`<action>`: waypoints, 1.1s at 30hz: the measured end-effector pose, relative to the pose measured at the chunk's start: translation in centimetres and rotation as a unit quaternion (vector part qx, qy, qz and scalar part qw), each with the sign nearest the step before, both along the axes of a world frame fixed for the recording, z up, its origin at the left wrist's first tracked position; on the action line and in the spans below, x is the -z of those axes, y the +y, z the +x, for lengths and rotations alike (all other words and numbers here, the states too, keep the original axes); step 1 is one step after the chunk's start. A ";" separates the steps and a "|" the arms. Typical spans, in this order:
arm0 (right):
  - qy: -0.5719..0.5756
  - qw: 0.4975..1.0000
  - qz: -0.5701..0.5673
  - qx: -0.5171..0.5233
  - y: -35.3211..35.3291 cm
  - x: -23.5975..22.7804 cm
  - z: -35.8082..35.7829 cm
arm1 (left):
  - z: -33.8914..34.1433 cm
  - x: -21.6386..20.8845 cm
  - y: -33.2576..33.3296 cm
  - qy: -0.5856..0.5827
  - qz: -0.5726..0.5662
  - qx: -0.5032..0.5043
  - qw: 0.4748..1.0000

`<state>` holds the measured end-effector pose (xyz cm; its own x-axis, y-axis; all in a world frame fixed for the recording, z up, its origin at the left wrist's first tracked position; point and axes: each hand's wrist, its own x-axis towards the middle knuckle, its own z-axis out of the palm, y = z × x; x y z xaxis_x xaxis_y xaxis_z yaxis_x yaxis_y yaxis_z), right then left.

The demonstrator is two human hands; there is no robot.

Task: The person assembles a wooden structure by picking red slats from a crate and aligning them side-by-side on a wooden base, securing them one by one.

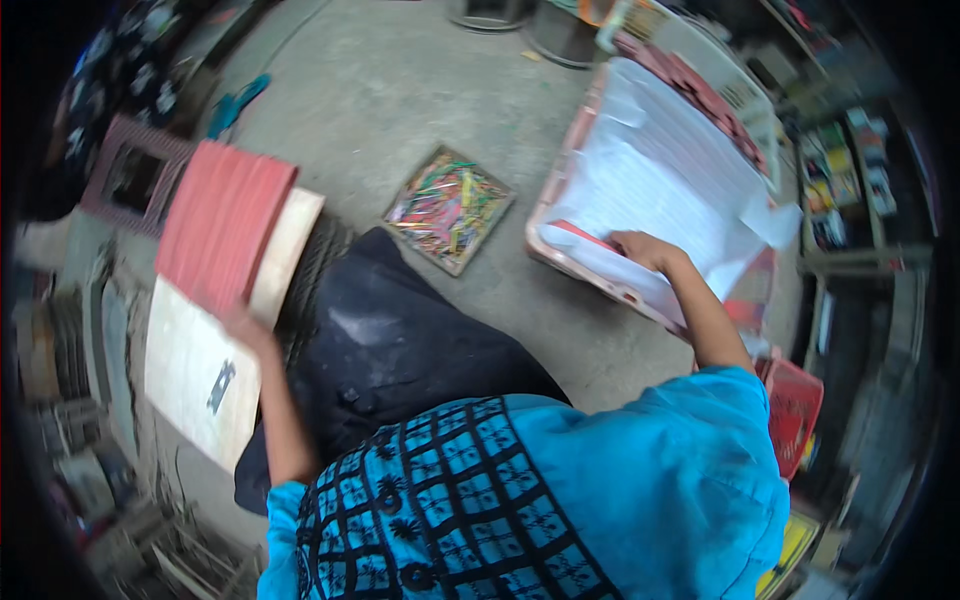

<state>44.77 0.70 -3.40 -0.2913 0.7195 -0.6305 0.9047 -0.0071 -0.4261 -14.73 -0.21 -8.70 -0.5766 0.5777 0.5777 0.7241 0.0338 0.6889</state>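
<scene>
My right hand (645, 250) reaches into a pink plastic crate (533, 232) lined with white sheets (660, 150). Its fingers are closed at the end of a narrow red strip (580, 234) lying along the near edge of the lining. On my left, a row of red, ridged strips (225, 215) lies side by side on a pale wooden board (195, 375). My left hand (238, 325) is at the near edge of these strips, over the board. Motion smears its fingers, so their grip does not show. A small dark metal piece (221, 386) is on the board.
Between my knee and the crate, a square tray (455, 268) of many-coloured slivers sits on the concrete floor. Behind the crate stands a white basket (745, 95) with dark red pieces at its edge. A red basket (795, 415) is at the right, near shelves (870, 250). A brown plastic frame (125, 170) is at the far left.
</scene>
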 end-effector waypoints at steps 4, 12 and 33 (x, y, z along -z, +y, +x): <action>-0.003 0.999 0.026 0.025 -1.3 1.8 2.8 | 19.4 -11.6 1.3 0.047 -0.160 0.444 0.880; -0.031 0.990 0.134 -0.023 -2.0 1.8 0.1 | 29.4 -7.5 -2.4 0.234 -0.166 0.652 0.702; -0.024 0.954 0.286 -0.089 0.6 7.1 1.7 | 31.3 -6.5 -3.0 0.179 -0.129 0.637 0.738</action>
<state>46.50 1.25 -10.47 -0.4219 0.8915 -0.1649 0.8885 0.3703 -0.2711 16.56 -3.22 -2.18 0.6934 0.6369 0.3370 0.4156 -0.7356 0.5350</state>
